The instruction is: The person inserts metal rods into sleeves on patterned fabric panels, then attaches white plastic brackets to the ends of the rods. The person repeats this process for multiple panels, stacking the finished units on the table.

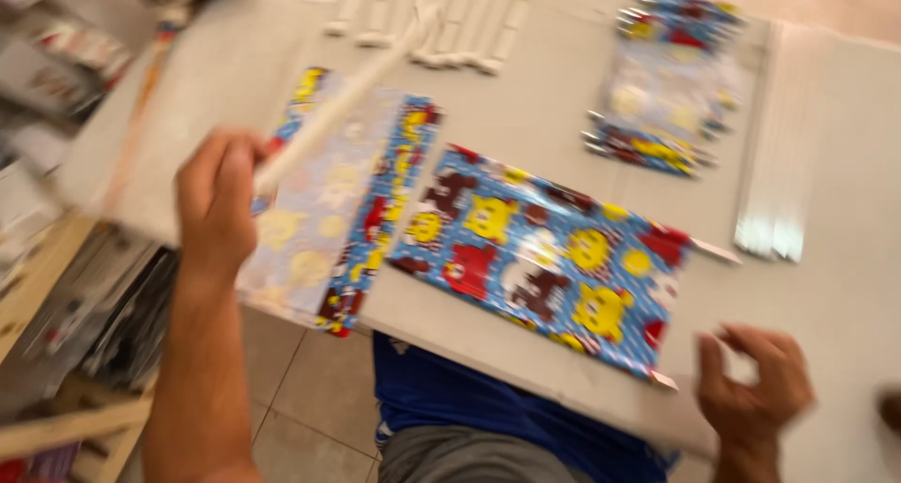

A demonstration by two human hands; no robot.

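**Left hand holds a white stick over patterned sheets on a grey bench**

I look down from the head camera, and the view is blurred by motion. My left hand (218,201) is closed around the near end of a long white stick (347,98). The stick slants up and away to the right, crossing above a narrow patterned sheet (343,201). That sheet is pale in the middle with blue cartoon-printed edges, and its near end hangs over the front edge of the grey bench (526,107).

Just beside it on the right lies a wider blue sheet (544,258) printed with yellow, red and brown cartoon figures. It lies flat and tilted, with its near corner close to the bench edge. A white strip shows at its right edge.

My right hand (751,380) is at the bench edge near that corner, apart from the sheet. Its fingers are loosely curled and it holds nothing.

At the far side of the bench lies a row of white sticks (460,28). To the far right is a stack of similar patterned sheets (666,84), and beside it a bundle of pale strips (784,154). Below the bench edge I see blue clothing (469,408) and a tiled floor (319,398).
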